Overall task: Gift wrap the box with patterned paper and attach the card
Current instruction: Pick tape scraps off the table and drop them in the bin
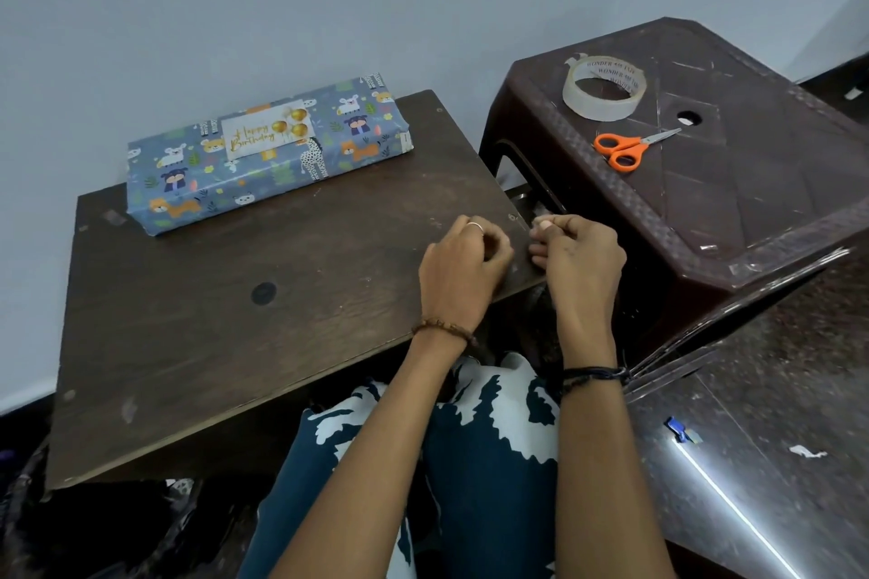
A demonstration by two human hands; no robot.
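Two hands: your left hand [463, 266] and right hand [580, 256] meet at the right edge of the worktop [235, 320], close together, knuckles up.
Left fingers: curled inward toward the palm; whether they pinch anything is hidden behind the knuckles, so you cannot tell.
Right fingers: the fingertips [545, 226] bunch together around something small and pale, probably a scrap of tape; it is too small and blurred to name with certainty.
Box: the wrapped box [263, 165] lies flat at the far left of the worktop, against the wall, well apart from both hands, fully covered in blue animal-patterned paper.
Card: the "Happy Birthday" card [265, 134] sits on top of the box; how it is fixed there is not visible.
Stool: a dark brown plastic stool [752, 202] stands just beside the worktop on your right; its near edge is partly behind your right wrist.
Tape roll: the clear tape roll [604, 87] rests on the stool top.
Scissors: orange-handled scissors [628, 146] lie near the roll, blades closed.
Floor: small scraps [682, 430] lie on the speckled floor at right; what they are is unclear.
Cut off: your forearms run out of the bottom edge.
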